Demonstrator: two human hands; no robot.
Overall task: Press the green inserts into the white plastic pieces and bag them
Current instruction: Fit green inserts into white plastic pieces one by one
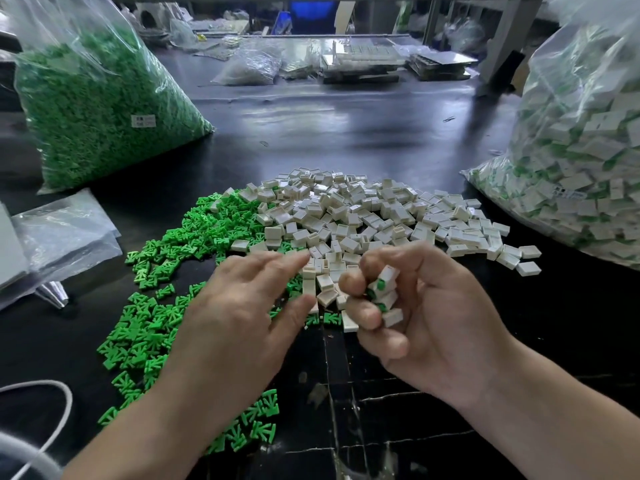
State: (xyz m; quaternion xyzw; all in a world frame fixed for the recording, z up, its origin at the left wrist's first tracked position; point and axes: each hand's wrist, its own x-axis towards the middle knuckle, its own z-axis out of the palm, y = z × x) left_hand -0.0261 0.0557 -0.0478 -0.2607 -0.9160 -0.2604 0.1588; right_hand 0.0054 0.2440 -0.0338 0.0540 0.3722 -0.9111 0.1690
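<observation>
A heap of white plastic pieces (374, 213) lies mid-table, with loose green inserts (156, 306) spread to its left and front. My right hand (415, 313) is curled round several assembled white pieces with green inserts (382, 292), held in the palm. My left hand (242, 306) hovers palm down over the near edge of both piles, its fingers straight and spread, the fingertips near white pieces; it holds nothing that I can see.
A big clear bag of green inserts (100, 105) stands at the back left. A big bag of assembled pieces (581, 147) fills the right. Flat empty plastic bags (62, 237) lie at left, a white cable (59, 410) at bottom left. Trays and clutter line the far table edge.
</observation>
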